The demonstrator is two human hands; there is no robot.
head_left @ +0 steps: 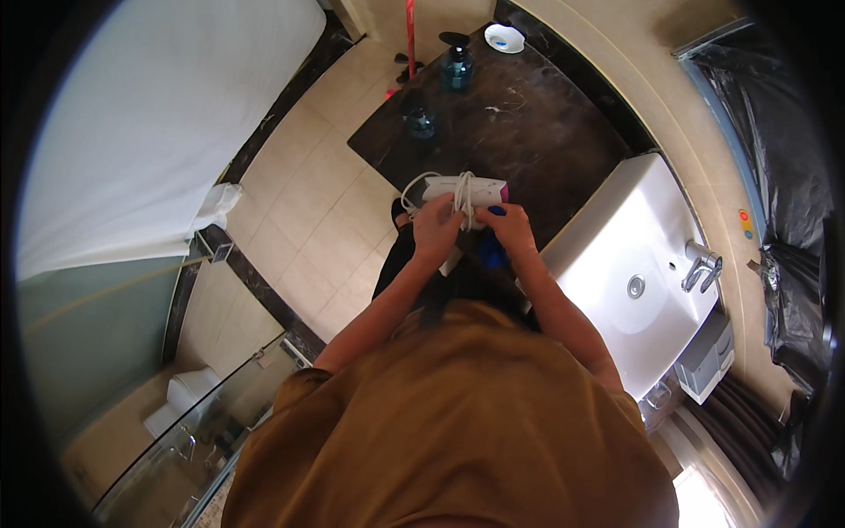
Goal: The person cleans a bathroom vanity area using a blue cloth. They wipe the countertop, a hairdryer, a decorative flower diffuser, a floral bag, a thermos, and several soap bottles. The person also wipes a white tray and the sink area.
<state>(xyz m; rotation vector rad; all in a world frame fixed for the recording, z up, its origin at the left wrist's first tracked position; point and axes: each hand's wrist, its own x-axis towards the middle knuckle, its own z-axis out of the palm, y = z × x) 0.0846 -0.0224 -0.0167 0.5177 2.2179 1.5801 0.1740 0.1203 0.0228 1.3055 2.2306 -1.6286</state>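
My left hand (436, 227) is pinching the white cord (464, 187) around the dryer (490, 190) near the bench (563, 114); my right hand (512, 229) is gripping something blue (497, 211). If I'm holding too loosely, loops could be slipping.

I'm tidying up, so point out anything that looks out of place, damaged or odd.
The black plastic sheeting on the wall beyond the sink looks odd: it hangs creased and bunched. The white cord around the appliance also has a loop sticking out leftward. I can make out no spill or breakage.
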